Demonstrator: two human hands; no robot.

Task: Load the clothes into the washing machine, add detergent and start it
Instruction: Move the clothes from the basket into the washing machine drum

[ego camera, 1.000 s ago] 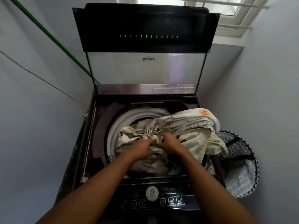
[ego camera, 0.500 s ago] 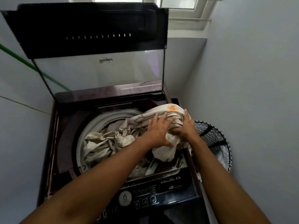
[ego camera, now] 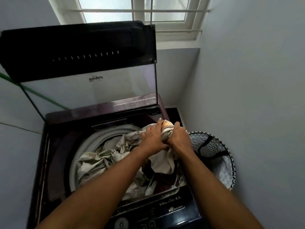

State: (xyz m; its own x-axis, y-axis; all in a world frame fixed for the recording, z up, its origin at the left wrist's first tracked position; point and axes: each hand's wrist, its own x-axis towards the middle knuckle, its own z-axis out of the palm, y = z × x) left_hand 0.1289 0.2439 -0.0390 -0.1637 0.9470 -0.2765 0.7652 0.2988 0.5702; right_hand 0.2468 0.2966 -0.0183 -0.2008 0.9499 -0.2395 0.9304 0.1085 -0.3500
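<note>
You grasp a bunched fold of the crumpled cream cloth with a faded leaf print (ego camera: 105,161) with both hands at the far right rim of the dark maroon top-loading washing machine (ego camera: 54,146), your left hand (ego camera: 152,138) laid over the bundle with fingers curled onto it and your right hand (ego camera: 179,138) clenched around it from the other side. The rest of the cloth trails down and to the left of your hands into the pale grey drum opening (ego camera: 92,141), under the raised glass-panelled lid (ego camera: 89,86). Just right of your right hand stands a round fabric laundry basket with a grey wavy pattern and black-and-white trim (ego camera: 214,156), against the pale wall below the white-framed window (ego camera: 142,12).
</note>
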